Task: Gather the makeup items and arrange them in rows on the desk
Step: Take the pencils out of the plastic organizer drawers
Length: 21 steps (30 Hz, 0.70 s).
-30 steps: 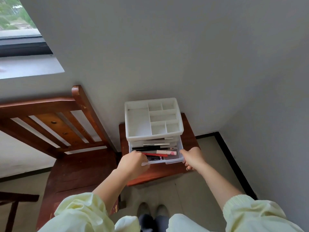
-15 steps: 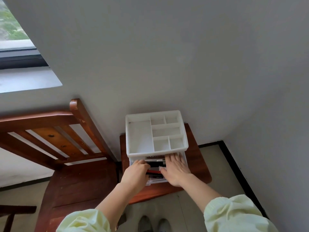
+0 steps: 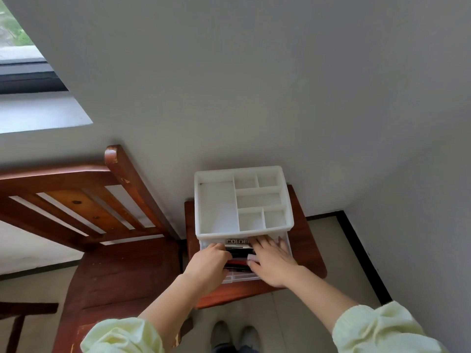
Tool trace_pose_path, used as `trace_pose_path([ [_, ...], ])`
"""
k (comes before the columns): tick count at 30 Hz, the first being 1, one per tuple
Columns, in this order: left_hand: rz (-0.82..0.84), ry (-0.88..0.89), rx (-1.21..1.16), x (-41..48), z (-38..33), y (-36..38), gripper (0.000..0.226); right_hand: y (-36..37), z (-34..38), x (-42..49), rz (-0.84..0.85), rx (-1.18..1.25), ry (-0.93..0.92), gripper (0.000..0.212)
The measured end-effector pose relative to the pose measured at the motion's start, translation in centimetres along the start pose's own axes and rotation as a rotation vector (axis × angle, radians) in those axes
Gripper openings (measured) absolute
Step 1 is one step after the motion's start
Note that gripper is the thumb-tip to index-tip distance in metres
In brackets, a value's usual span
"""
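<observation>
So the right hand (image 3: pixel 274 263) is lying flat and open on the makeup (image 3: pixel 238 253) in the drawer (image 3: pixel 242 276). The left hand (image 3: pixel 207 261) is curling in there, can't tell if it's gripping anything.

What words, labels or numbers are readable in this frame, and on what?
"COLO": white capitals on a dark makeup item in the open drawer under the white organizer tray; later letters unclear, cut off by the right hand.
Print on the other dark items in the drawer: too blurred to read.
No other text visible.
</observation>
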<state>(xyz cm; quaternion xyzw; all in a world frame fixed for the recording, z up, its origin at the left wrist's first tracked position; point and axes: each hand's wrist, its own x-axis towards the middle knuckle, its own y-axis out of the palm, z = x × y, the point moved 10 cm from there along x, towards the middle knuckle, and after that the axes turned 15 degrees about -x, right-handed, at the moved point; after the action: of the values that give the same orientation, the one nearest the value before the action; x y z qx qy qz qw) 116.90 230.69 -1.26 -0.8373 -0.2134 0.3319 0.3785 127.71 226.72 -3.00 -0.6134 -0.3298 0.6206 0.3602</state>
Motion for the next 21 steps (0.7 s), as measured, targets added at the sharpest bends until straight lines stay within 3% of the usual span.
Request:
trace_pose_path([
  [10,0.024,0.0,0.003,0.4,-0.1,0.5,0.04,-0.5,-0.5,1.8,-0.021,0.075,0.088,0.069],
  [21,0.099,0.002,0.096,1.1,0.1,0.3,0.035,-1.4,-0.3,-0.5,-0.043,-0.157,-0.1,0.058],
])
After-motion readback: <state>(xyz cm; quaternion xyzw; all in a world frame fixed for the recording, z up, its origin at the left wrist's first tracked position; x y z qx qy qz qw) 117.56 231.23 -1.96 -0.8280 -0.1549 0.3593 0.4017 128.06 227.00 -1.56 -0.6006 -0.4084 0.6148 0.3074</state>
